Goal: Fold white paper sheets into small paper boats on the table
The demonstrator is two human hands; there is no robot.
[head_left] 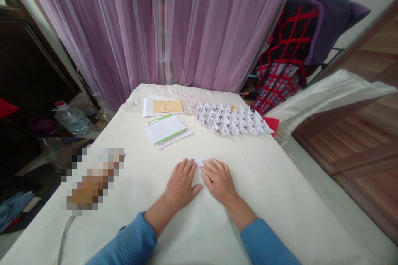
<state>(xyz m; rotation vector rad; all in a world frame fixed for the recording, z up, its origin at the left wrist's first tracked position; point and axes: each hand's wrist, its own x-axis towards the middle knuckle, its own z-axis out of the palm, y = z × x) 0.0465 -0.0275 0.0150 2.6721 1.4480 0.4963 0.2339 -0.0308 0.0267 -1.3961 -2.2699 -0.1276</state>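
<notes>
A small piece of white paper (197, 160) lies flat on the table in front of me, partly hidden under my fingers. My left hand (183, 183) rests flat over its left side with the fingers stretched out and the thumb pointing inward. On the right side, my right hand (219, 179) presses down with its fingers extended. Beyond my hands to the right stand rows of folded white paper boats (228, 122), with one yellowish piece (234, 108) among them. A pile of white paper sheets (166, 127) with green-edged parts lies ahead to the left.
A brown envelope (168, 106) lies on white paper at the table's far side. On the left, a blurred-out object (95, 180) has a cable (64, 238) running from it. Purple curtains (199, 29) hang behind the white-covered table (280, 198). A water jug (73, 118) stands on the left.
</notes>
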